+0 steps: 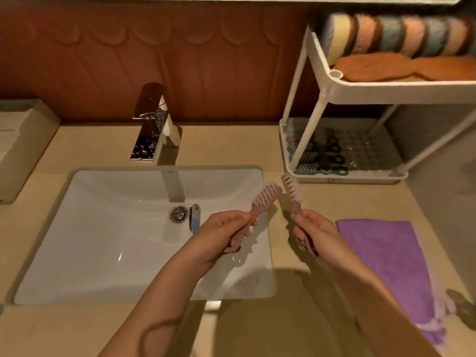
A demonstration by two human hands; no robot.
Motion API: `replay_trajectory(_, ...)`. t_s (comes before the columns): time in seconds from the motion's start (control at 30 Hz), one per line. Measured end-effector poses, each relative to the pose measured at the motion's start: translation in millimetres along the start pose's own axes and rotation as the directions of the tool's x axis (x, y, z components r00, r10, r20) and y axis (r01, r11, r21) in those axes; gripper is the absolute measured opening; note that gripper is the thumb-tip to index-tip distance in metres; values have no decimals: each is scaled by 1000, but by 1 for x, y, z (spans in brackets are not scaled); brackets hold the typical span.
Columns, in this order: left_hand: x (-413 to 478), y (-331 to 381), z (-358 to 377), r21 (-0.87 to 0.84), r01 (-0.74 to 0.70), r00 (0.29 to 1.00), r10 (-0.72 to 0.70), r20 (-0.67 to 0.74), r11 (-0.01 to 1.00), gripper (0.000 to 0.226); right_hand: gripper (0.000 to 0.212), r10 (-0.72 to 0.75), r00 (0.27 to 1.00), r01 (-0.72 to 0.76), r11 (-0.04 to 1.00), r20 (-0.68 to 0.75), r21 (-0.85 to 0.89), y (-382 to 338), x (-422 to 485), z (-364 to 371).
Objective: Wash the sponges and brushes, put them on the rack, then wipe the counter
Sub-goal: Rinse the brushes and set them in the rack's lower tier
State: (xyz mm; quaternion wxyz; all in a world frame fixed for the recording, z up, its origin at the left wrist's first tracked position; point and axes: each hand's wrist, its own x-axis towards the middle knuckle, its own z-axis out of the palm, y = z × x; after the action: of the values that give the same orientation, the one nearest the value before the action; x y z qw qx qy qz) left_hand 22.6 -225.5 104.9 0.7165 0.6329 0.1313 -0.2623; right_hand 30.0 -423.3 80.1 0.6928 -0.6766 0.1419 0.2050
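Observation:
My left hand (223, 231) grips the handle of a pink brush (265, 199) over the right side of the white sink (103, 253), bristles up. My right hand (313, 233) holds a second pink brush (292, 191) by its handle above the counter, its head pointing toward the rack. A blue brush (195, 217) lies in the basin beside the drain (178, 214). The white two-tier rack (360, 90) stands at the right; several pastel sponges (391, 34) line its upper shelf over an orange cloth (386, 67), and several brushes (327, 155) lie on the lower tray.
A chrome faucet (152, 124) stands behind the basin. A folded purple towel (389, 264) lies on the beige counter (231, 143) right of my right hand. A beige box (23, 148) sits at the far left. A brown panelled wall backs the counter.

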Motion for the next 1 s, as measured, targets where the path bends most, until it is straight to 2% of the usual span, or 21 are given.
replay_trajectory(0.17,34,9,45,-6,17,1000,-17,-2,1000,26,23,-9,986,28,993,-166,113,-16,20,-49)
replay_trajectory(0.3,56,19,77,-71,71,997,-70,12,995,22,26,-49,951,34,998,-304,-52,-36,52,-86)
replay_trajectory(0.4,68,26,96,-101,87,996,-88,-2,991,18,18,-47,920,0,993,-389,-119,-52,81,-104)
replay_trajectory(0.5,82,32,111,-113,71,997,-73,-12,991,17,22,-41,886,-59,978,-461,-200,-68,113,-119)
replay_trajectory(0.63,97,35,121,-72,65,997,-67,-27,995,15,25,-80,892,-68,949,-444,-307,-79,156,-132)
replay_trajectory(0.77,106,33,122,-57,74,996,-77,-51,996,17,34,-147,904,-142,782,-401,-607,-79,189,-141)
replay_trajectory(1.0,112,31,121,-60,97,993,-100,-60,994,21,36,-271,907,-53,687,-323,-725,-67,213,-143)
